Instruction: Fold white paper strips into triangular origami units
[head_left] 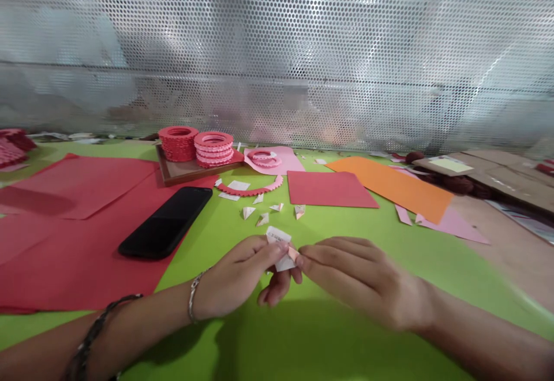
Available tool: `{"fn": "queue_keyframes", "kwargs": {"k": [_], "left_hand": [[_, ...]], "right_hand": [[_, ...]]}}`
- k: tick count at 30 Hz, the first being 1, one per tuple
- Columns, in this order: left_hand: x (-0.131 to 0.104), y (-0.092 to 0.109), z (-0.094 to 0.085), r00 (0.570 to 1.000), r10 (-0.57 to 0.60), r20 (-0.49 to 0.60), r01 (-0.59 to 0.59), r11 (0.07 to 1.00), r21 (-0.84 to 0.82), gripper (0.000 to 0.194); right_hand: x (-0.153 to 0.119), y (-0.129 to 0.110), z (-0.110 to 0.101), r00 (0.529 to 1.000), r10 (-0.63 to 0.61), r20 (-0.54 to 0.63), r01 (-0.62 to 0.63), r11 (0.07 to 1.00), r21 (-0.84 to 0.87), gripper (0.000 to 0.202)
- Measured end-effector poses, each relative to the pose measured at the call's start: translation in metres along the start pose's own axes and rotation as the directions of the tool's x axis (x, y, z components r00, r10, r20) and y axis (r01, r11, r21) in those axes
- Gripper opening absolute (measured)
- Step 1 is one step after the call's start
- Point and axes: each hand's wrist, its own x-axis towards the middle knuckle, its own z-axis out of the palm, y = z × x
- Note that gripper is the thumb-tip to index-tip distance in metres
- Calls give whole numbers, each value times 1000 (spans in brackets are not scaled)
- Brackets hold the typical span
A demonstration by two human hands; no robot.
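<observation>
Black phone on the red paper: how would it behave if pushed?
The phone is probably stiff, being a slab. Lying flat, it would likely slide rather than roll or tip. The red paper beneath looks thin and might rumple.

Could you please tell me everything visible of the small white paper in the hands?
The paper is small, white and thin-looking, with dark print, too blurred to read, near its upper edge. A peach part, apparently folded, shows at right. The left hand pinches it, tilted, above the green table; the right hand touches the peach part.
</observation>
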Motion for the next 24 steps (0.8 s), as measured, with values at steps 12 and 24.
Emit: {"fn": "queue_keyframes", "kwargs": {"k": [12, 24], "left_hand": [[-1, 0, 2, 994, -44, 98, 44, 999, 2, 40], [-4, 0, 3, 961, -41, 275, -80, 906, 416, 24]], "right_hand": [[2, -5, 0, 994, -108, -16, 106, 990, -97, 20], [0, -17, 10, 894, 355, 275, -449, 703, 552, 8]]}}
